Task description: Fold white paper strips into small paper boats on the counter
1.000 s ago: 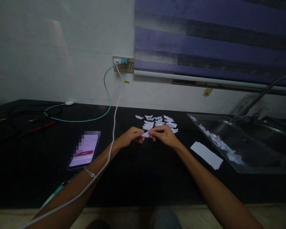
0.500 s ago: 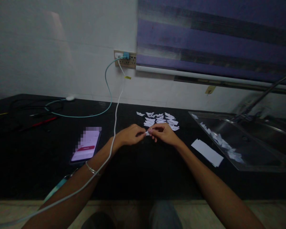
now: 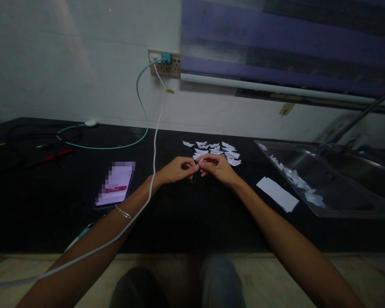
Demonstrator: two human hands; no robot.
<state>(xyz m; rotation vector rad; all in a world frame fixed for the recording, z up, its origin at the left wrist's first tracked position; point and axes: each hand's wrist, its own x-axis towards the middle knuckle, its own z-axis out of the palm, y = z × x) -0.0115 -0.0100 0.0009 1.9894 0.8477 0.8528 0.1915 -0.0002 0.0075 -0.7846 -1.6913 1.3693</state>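
Observation:
My left hand and my right hand meet fingertip to fingertip over the black counter. Between them they pinch a small folded piece of white paper, mostly hidden by the fingers. Both hands are closed on it. Just behind them lie several small white paper boats in rough rows. Some of the nearest boats are partly covered by my right hand. To the right of my right hand rests a stack of white paper sheets.
A steel sink at right has many folded paper pieces along its left rim. A phone lies left. A white cable hangs from the wall socket across my left forearm. Dark cords and a red-handled tool lie far left.
The camera view has tilted down slightly, so the scene sits higher. The fingers have drawn closer together around the folded paper, and less of it shows.

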